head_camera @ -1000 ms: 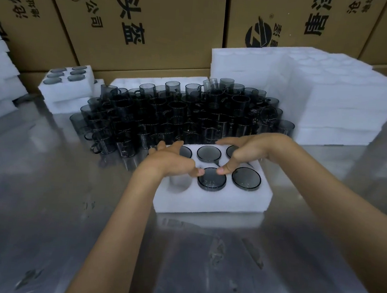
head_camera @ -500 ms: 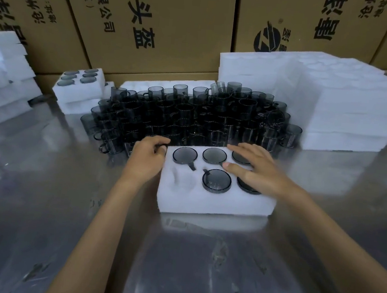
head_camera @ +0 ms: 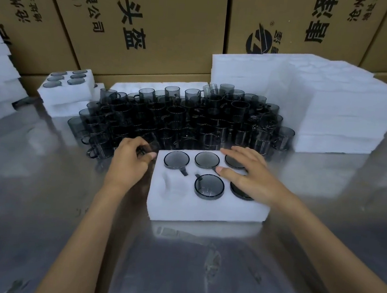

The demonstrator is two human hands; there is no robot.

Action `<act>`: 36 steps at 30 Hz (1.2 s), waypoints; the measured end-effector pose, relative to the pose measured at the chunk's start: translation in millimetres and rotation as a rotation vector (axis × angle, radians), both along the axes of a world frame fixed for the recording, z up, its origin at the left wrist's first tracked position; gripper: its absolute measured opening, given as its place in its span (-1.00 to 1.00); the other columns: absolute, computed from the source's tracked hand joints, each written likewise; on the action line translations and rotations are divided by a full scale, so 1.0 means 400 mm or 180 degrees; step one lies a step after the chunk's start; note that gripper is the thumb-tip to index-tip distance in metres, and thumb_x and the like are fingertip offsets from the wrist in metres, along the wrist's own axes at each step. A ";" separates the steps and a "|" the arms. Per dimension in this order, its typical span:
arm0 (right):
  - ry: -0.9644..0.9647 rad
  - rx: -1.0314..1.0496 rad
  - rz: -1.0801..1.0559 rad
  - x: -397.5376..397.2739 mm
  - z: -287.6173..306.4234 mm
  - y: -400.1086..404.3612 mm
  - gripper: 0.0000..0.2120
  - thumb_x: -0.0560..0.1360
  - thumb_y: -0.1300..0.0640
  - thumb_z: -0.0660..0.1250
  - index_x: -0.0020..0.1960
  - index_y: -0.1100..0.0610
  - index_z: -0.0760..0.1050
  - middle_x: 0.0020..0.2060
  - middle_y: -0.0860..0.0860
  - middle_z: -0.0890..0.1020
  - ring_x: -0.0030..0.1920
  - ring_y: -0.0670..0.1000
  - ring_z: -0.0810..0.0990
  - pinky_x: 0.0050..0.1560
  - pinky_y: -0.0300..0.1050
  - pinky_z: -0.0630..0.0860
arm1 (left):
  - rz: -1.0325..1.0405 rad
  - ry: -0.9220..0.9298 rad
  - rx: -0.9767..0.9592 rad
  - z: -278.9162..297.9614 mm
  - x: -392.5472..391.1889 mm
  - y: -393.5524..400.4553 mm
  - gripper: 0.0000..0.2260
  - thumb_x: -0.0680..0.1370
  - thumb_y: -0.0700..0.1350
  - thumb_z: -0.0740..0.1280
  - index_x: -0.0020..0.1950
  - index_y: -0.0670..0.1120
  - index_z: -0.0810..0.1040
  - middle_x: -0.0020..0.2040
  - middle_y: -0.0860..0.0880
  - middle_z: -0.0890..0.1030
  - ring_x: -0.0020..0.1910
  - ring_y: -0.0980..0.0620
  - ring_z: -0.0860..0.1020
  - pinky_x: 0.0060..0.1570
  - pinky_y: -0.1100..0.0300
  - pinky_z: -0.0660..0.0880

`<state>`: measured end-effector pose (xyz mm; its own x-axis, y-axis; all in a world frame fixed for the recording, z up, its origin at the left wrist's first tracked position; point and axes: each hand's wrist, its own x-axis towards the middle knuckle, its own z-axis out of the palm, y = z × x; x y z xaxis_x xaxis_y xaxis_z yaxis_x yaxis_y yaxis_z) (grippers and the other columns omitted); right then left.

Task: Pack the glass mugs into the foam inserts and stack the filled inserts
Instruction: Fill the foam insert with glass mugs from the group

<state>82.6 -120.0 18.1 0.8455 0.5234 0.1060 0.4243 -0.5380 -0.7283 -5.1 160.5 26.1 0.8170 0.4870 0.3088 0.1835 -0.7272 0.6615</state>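
Nearly full now: the foam insert [head_camera: 205,206] at centre frame holds five smoked glass mugs, with only its lower-left pocket [head_camera: 172,184] empty. My left hand [head_camera: 129,163] curls its fingers [head_camera: 147,157] around the next mug [head_camera: 148,142] at the pile's near edge, just left of the insert. My right hand [head_camera: 248,175] lies flat, fingers spread over the right-side mugs. Stacking onto the filled insert [head_camera: 63,86] at upper left remains.

Printed cardboard boxes [head_camera: 152,24] stand behind the steel table [head_camera: 200,265].
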 end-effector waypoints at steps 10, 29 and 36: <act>-0.0376 0.0080 -0.0286 -0.051 0.100 0.055 -0.51 0.51 -0.30 0.29 0.41 -0.24 0.39 0.39 -0.25 0.43 0.50 -0.12 0.23 0.52 0.04 0.11 | -0.0864 -0.1040 -0.1184 0.116 -0.071 -0.069 -0.76 0.44 -0.15 0.55 0.00 0.02 0.55 -0.10 0.11 0.63 -0.24 0.13 0.58 -0.27 0.26 0.55; 0.0613 0.0799 0.0878 -0.144 0.144 0.140 -0.59 0.32 -0.09 0.61 0.10 -0.13 0.56 -0.13 -0.11 0.70 -0.10 -0.13 0.66 -0.05 -0.29 0.57 | -0.2129 -0.0110 -0.2311 0.116 -0.095 -0.024 -0.65 0.49 -0.16 0.46 0.26 -0.13 0.57 0.20 -0.12 0.66 0.17 -0.15 0.63 0.07 0.02 0.61; -0.0574 0.0201 0.0392 -0.179 0.110 0.174 -0.41 0.11 -0.45 0.49 -0.15 -0.12 0.32 -0.29 -0.31 0.53 -0.32 -0.18 0.48 -0.35 -0.22 0.36 | -0.1941 0.0049 -0.2256 0.114 -0.096 -0.045 -0.73 0.46 -0.03 0.46 0.04 -0.19 0.67 0.02 -0.18 0.71 -0.02 -0.10 0.70 -0.09 0.21 0.60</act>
